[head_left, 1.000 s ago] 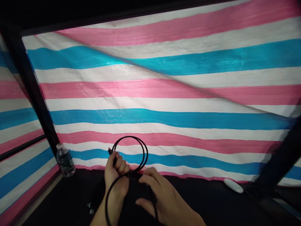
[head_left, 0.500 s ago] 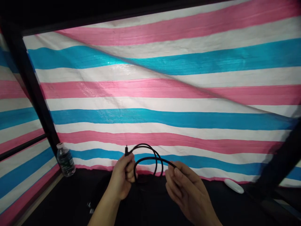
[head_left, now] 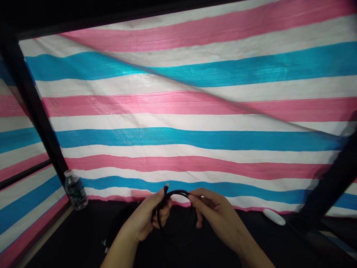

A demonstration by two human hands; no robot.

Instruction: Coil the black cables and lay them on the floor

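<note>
A thin black cable [head_left: 178, 192] is looped between my two hands, low in the middle of the view. My left hand [head_left: 149, 214] is closed round one side of the loops, its thumb on top. The cable's plug [head_left: 166, 187], with a small metal tip, sticks up just past that thumb. On the other side, my right hand [head_left: 212, 210] pinches the top of the loops between thumb and fingertips. The lower part of the loops blends into the dark surface behind.
A clear plastic bottle [head_left: 76, 190] stands in the left corner by a dark post [head_left: 36, 111]. A white rounded object [head_left: 274, 217] lies at the right. Behind hangs a striped sheet [head_left: 178, 139] in pink, white and blue. The surface [head_left: 217, 253] underneath is black.
My right hand has moved left and slightly up, towards my left hand. The cable's loops have drawn together into a tighter, smaller coil. The plug now tilts to the right.
</note>
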